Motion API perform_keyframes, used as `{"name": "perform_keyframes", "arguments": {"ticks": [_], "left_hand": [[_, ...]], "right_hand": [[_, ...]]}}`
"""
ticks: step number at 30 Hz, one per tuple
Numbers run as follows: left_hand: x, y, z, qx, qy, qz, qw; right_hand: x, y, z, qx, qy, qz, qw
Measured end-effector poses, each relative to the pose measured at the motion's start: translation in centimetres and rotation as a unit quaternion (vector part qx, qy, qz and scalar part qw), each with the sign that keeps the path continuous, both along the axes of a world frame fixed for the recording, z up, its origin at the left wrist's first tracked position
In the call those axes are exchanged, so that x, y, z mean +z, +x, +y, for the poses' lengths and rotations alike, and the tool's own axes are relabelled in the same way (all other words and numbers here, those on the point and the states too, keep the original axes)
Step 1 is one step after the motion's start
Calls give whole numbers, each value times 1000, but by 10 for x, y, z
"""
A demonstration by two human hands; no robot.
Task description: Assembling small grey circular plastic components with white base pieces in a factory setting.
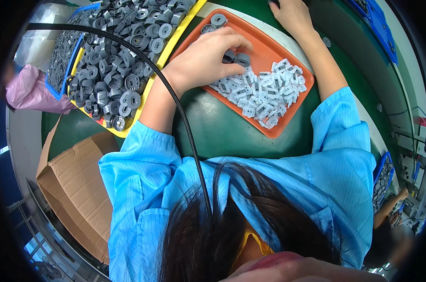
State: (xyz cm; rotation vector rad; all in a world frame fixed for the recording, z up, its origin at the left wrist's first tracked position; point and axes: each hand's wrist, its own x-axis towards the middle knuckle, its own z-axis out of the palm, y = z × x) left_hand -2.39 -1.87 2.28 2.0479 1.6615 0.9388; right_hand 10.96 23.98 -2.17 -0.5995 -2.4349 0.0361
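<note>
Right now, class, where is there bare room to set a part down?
Free: the green tabletop between the orange tray and the blue smock, and the tray floor between the left hand, the white pieces and the far rim. Crowded: the yellow bin, heaped with gray parts, and the tray's near end.

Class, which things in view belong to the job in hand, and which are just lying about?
Likely in use:
dark-grey ring-shaped plastic parts by the left hand
translucent white plastic pieces
rectangular orange plastic tray
yellow-rimmed plastic bin of similar grey parts

Apparently lying about:
brown cardboard box
pale translucent plastic bag
</note>
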Motion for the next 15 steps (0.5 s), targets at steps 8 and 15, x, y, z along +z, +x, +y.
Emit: {"name": "perform_keyframes", "arguments": {"ticks": [8, 15], "left_hand": [[8, -4, 8, 173, -17, -175, 969], [0, -27, 11, 71, -26, -694, 716]], "right_hand": [[28, 21, -54, 85, -133, 30, 987], [31, 12, -121, 166, -93, -87, 978]]}}
